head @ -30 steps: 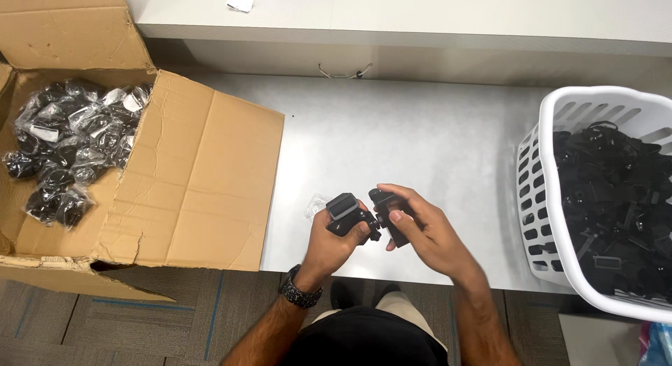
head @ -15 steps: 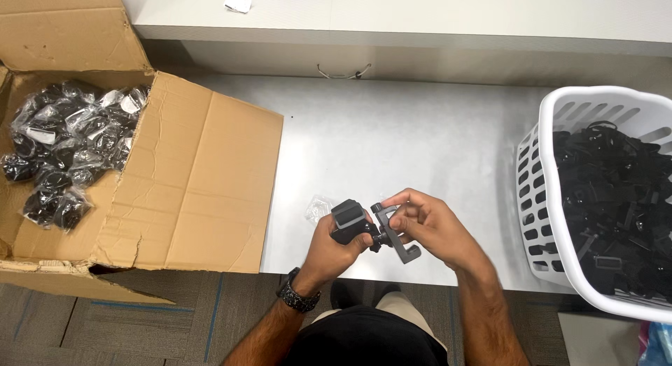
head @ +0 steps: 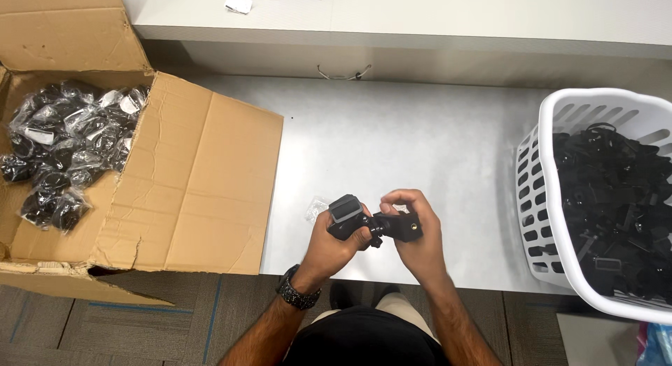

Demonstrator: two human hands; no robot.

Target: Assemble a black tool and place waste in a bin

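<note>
Black clamp mount (head: 371,224) lies crosswise over table's near edge (head: 434,280); left hand (head: 334,241) grips its head, right hand (head: 414,240) its base.

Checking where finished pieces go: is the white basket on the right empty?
No, the white basket is piled with black parts, while both hands hold a black clamp piece over the table.
</note>
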